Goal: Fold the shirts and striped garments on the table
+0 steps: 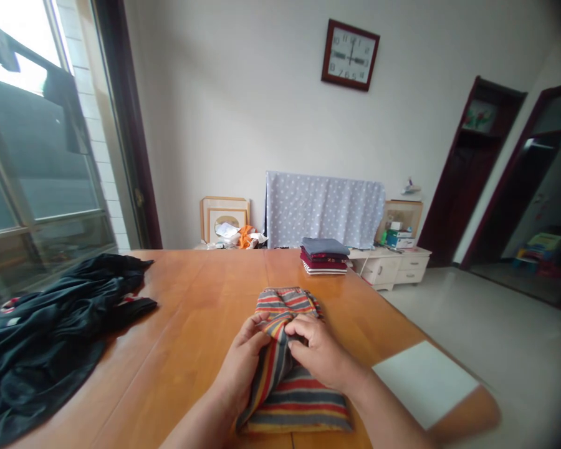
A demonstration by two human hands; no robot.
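Observation:
A striped garment (308, 399) in red, grey and yellow lies lengthwise on the wooden table in front of me, its middle bunched up. My left hand (247, 346) grips the cloth along its left side, thumb and fingers closed on a gathered fold. On the other side, my right hand (315, 346) pinches the same raised fold with curled fingers. The two hands are close together, a short stretch of cloth between them. Which kind of garment it is, I cannot tell. The far end of the cloth lies flat beyond both hands.
Dark clothes (51, 337) lie heaped on the table's (182, 324) left side. Folded clothes (325, 255) are stacked at the far edge. A pale sheet (425, 383) lies near the right edge. Behind stand a cloth-covered object (325, 209) and a white cabinet (393, 268).

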